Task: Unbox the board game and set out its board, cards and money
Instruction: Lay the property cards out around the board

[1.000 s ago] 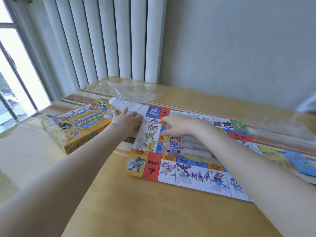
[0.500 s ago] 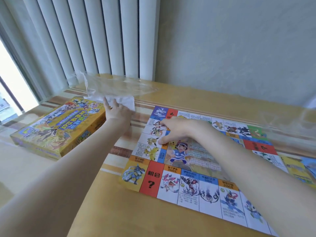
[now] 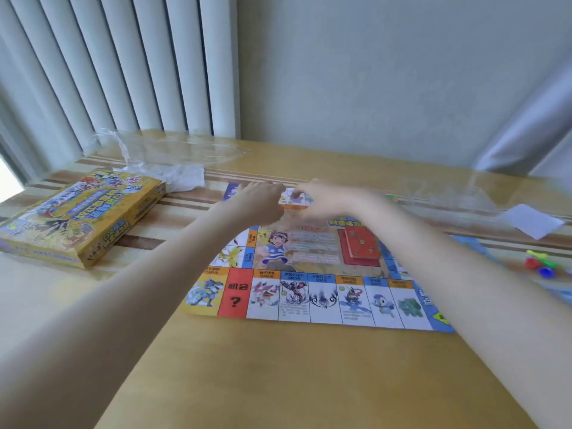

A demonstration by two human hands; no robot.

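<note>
The game board (image 3: 309,298) lies unfolded on the table, its rows of picture squares facing me. A red card stack (image 3: 360,246) rests on the board's middle. At the board's far edge a small stack of cards (image 3: 293,200) sits between my two hands. My left hand (image 3: 260,202) holds its left side with curled fingers, and my right hand (image 3: 325,199) pinches its right side. The view is blurred there. The yellow game box (image 3: 77,215) lies shut at the left.
Crumpled clear plastic wrap (image 3: 182,178) and a flat sheet of it (image 3: 173,150) lie at the back left by the blinds. At the right are a white paper (image 3: 532,222), coloured pawns (image 3: 540,264) and blue cards (image 3: 473,246). Bare yellow tabletop (image 3: 278,382) spreads in front.
My left hand left the crumpled plastic and moved right to the board's far edge. My right hand moved up the board to meet it at the small card stack.
</note>
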